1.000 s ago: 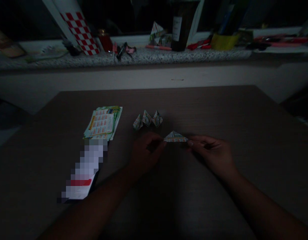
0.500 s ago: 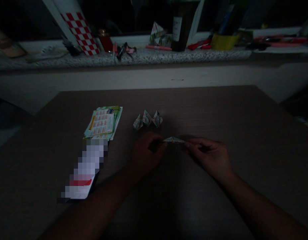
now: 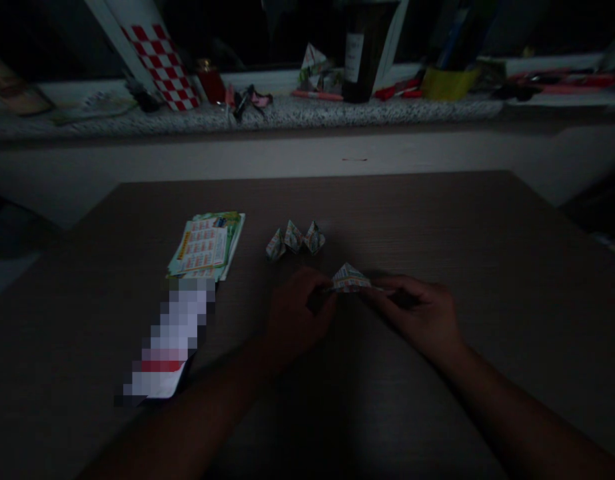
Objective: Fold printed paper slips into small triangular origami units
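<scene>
Between left hand [image 3: 298, 308] and right hand [image 3: 423, 310], folded paper [image 3: 351, 279] shows taller face than half-second ago; both pinch its ends.

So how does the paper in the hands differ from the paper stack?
The held paper rises to a folded peak; the stack lies flat. The held paper is pinched at both ends; the stack is unheld. The held paper looks smaller than the stack. Both carry print.

The bare left forearm [image 3: 202, 403] and right forearm [image 3: 530, 417] slant inward from below. The left grip [image 3: 300, 310] and right grip [image 3: 424, 310] face each other, near but apart, thumbs closed against fingers.
</scene>
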A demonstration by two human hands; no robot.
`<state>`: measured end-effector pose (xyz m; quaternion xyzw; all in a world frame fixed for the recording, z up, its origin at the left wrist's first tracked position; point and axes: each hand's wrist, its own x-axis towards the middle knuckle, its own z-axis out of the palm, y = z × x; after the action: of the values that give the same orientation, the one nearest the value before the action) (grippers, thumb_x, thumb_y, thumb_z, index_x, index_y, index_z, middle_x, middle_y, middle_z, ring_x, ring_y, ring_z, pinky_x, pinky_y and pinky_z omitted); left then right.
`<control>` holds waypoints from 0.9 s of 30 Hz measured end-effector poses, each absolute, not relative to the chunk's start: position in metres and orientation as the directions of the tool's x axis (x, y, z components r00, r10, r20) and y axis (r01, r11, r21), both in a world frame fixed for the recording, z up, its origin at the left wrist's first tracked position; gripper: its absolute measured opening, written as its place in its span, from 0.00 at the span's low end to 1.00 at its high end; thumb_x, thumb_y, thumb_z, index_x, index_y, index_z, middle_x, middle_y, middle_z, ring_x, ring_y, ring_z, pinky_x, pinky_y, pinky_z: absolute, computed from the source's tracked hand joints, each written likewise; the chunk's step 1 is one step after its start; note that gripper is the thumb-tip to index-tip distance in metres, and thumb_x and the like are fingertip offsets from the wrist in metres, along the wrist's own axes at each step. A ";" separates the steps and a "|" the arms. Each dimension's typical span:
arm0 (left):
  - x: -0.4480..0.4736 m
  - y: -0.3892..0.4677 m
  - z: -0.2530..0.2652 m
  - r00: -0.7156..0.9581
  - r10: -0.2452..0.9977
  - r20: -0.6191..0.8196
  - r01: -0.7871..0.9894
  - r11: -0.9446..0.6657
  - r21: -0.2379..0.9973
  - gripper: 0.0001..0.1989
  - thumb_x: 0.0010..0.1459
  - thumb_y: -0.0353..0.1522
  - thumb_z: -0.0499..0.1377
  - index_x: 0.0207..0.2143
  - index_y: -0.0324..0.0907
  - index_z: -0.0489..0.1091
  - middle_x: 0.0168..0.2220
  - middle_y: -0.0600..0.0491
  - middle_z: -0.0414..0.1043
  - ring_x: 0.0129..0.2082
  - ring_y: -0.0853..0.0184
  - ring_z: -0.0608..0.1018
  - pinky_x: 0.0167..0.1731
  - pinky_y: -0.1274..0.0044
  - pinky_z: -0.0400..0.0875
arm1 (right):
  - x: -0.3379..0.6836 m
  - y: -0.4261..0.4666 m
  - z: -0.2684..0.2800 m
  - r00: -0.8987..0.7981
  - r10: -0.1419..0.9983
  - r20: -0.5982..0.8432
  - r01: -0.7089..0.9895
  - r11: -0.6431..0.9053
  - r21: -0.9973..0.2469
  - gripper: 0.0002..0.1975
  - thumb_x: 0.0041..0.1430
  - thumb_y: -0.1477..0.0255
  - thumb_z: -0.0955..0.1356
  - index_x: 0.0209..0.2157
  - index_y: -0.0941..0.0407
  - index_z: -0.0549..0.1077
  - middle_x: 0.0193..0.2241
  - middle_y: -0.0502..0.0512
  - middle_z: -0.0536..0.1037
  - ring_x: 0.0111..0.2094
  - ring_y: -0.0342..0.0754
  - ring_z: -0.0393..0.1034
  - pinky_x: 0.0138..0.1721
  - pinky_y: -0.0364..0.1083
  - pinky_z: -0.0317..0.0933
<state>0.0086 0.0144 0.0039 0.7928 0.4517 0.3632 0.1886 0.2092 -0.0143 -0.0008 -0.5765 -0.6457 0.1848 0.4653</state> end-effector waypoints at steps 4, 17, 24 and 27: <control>0.009 0.012 0.003 0.357 0.825 0.438 0.580 -0.563 0.588 0.04 0.57 0.31 0.57 0.36 0.41 0.67 0.33 0.51 0.72 0.35 0.67 0.74 0.36 0.75 0.68 | 0.210 -0.014 -0.001 0.049 0.893 0.447 0.623 0.322 -0.713 0.06 0.52 0.68 0.72 0.32 0.55 0.78 0.27 0.53 0.81 0.25 0.47 0.76 0.27 0.44 0.69; 0.015 0.004 0.006 0.443 0.824 0.352 0.696 -0.564 0.444 0.08 0.60 0.34 0.54 0.39 0.42 0.70 0.34 0.50 0.76 0.34 0.64 0.77 0.33 0.74 0.67 | 0.206 -0.019 0.004 -0.108 0.852 0.512 0.680 0.439 -0.588 0.05 0.56 0.73 0.68 0.35 0.55 0.76 0.28 0.53 0.81 0.26 0.46 0.76 0.30 0.43 0.70; 0.018 0.003 0.004 0.444 0.842 0.308 0.639 -0.538 0.550 0.13 0.57 0.33 0.55 0.46 0.43 0.68 0.37 0.51 0.77 0.34 0.64 0.78 0.38 0.72 0.71 | 0.200 -0.020 0.005 -0.163 0.844 0.512 0.664 0.477 -0.576 0.08 0.55 0.75 0.67 0.37 0.54 0.76 0.28 0.53 0.81 0.27 0.46 0.77 0.30 0.43 0.71; 0.019 0.003 0.002 0.470 0.818 0.332 0.606 -0.572 0.552 0.14 0.56 0.33 0.55 0.46 0.43 0.68 0.38 0.49 0.77 0.36 0.63 0.78 0.39 0.71 0.72 | 0.198 -0.021 0.003 -0.194 0.838 0.510 0.650 0.499 -0.573 0.10 0.56 0.75 0.67 0.40 0.54 0.75 0.32 0.53 0.82 0.31 0.47 0.77 0.34 0.44 0.71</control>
<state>0.0188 0.0025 0.0025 0.8378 0.4249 0.2904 0.1824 0.1979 -0.0211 0.0035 -0.4869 -0.7641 0.1152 0.4071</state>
